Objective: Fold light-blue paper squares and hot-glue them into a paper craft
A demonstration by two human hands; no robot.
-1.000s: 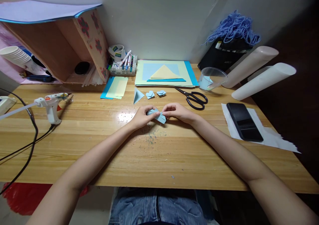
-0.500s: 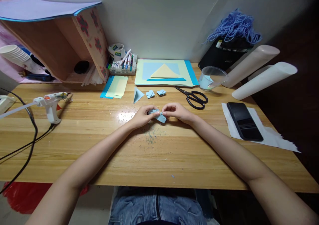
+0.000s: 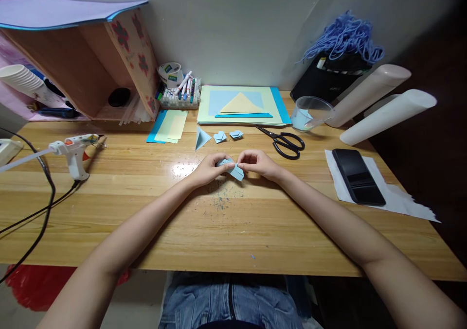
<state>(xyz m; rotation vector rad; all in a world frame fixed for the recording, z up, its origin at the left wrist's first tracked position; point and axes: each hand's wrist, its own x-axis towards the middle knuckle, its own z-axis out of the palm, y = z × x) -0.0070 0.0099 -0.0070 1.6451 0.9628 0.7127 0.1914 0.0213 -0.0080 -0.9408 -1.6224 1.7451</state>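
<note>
A small piece of folded light blue paper is held just above the wooden table, between both hands. My left hand pinches its left part with the thumb on top. From the other side, my right hand grips the paper's upper right edge between thumb and fingertips. Just beyond lie a folded blue paper triangle and two small folded paper hearts. Black-handled scissors rest to the right of these.
A hot glue gun with a cable stands at left. Behind are cut paper strips, a marker box, a stack of coloured sheets and a clear plastic cup. A phone lies on white paper at right. Tiny scraps dot the table.
Both hands stay almost in place. The right fingertips have shifted slightly on the folded paper's edge, and its lower right flap shows a little more.
</note>
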